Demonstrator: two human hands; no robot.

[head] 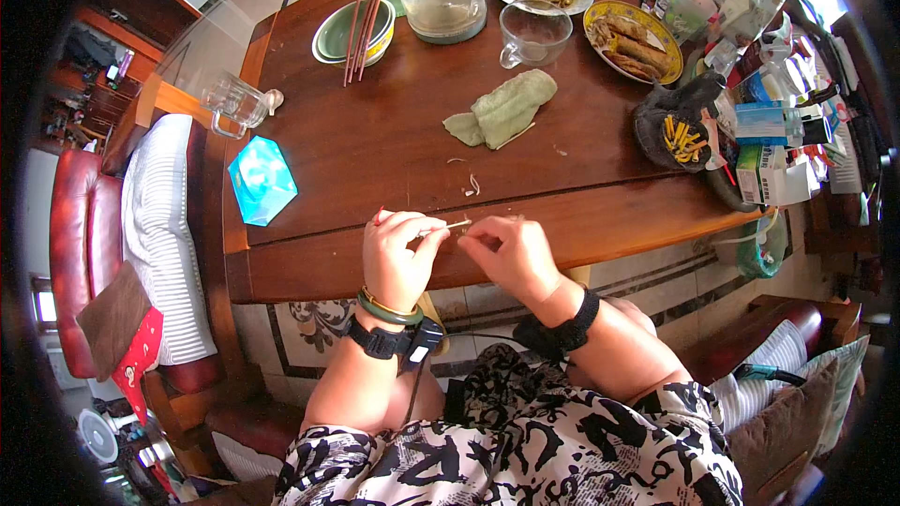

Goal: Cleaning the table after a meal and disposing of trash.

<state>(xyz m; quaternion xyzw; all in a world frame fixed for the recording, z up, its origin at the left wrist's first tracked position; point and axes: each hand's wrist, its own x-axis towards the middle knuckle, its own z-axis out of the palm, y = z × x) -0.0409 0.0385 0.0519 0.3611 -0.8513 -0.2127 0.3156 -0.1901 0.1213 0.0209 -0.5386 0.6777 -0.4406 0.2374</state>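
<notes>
My left hand (401,246) pinches a thin pale stick (457,224) between thumb and fingers, above the near edge of the wooden table (337,183). The stick's free end points right, towards my right hand (513,253). The fingertips of that hand are drawn together just beside this end; whether anything is between them is too blurred to tell. Small whitish scraps (473,185) lie on the wood beyond my hands. Farther back is a folded light-green cloth (512,107), with another thin pale stick (517,137) along its near edge.
A blue faceted box (263,181) and a glass mug (235,102) stand left. Behind are stacked bowls (344,35) with chopsticks (365,28), a glass kettle (443,3) and a glass cup (538,31). A food plate (671,60), a dark ashtray (650,130) and cluttered packages (763,123) line the right.
</notes>
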